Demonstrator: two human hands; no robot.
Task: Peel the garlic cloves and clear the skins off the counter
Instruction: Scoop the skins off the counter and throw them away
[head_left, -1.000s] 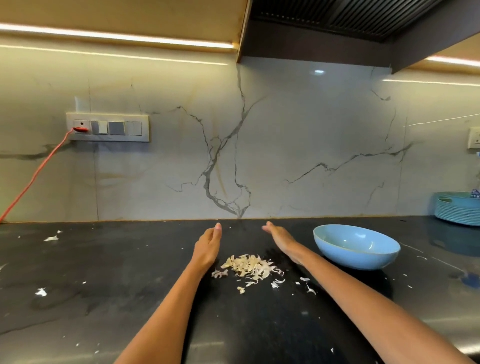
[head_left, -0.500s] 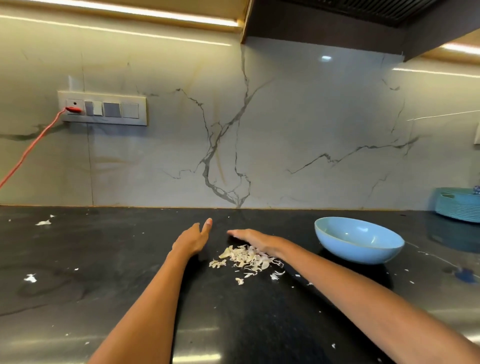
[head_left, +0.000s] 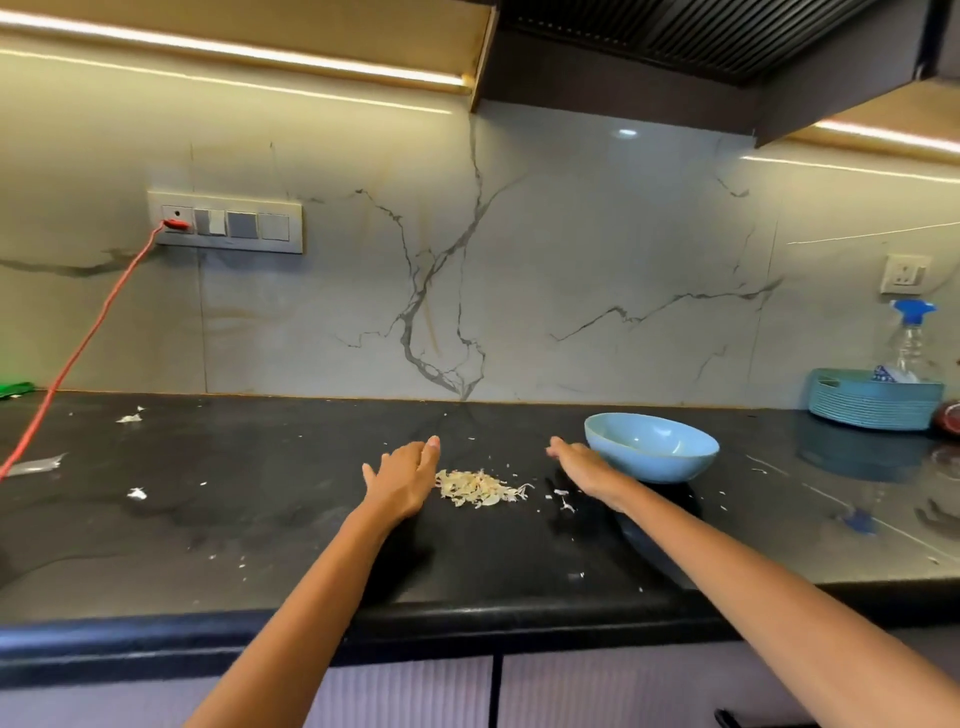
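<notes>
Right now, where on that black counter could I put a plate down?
The barest patch is near the front edge, between the two forearms, below the pile of garlic skins. The stretch left of the left hand is roomy but flecked with stray skin scraps. It is crowded on the right: right hand, blue bowl, blue basket.

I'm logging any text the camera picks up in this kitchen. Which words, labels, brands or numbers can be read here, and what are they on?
No text can be read in this frame.
Spray bottle: no label legible; a blue and white patch at its base is too blurred to read.
Switch panel: plain rockers, no markings visible.
Wall socket: no lettering can be made out.
Blue bowl, basket and counter: no print visible.
</notes>
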